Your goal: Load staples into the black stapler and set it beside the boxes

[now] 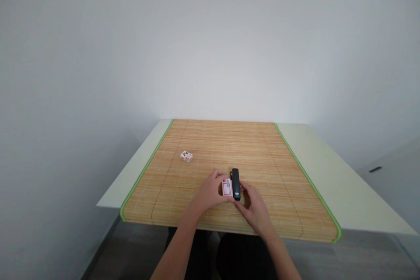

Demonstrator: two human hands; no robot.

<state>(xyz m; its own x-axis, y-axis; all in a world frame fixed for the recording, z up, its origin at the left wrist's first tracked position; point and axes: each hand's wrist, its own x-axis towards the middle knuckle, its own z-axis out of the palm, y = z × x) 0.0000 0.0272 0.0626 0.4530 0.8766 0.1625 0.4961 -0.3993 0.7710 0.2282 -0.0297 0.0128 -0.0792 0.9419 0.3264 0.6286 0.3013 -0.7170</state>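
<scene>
Near the front of the bamboo mat, my left hand (pixel 212 190) is closed on a small white box with red print (pixel 227 187), its thumb at the near end and its fingers at the far end. Right beside the box lies a black stapler (pixel 235 183), pointing away from me. My right hand (pixel 255 208) is closed around the stapler's near end, with the thumb at the bottom and the fingers along its right side. The box and the stapler are side by side and appear to touch.
A second small white box with red and dark print (pixel 186 156) rests on the mat, farther off to the left. The bamboo mat (pixel 229 140) has green edging and covers the middle of a white table (pixel 321 170). A plain wall (pixel 229 52) stands behind.
</scene>
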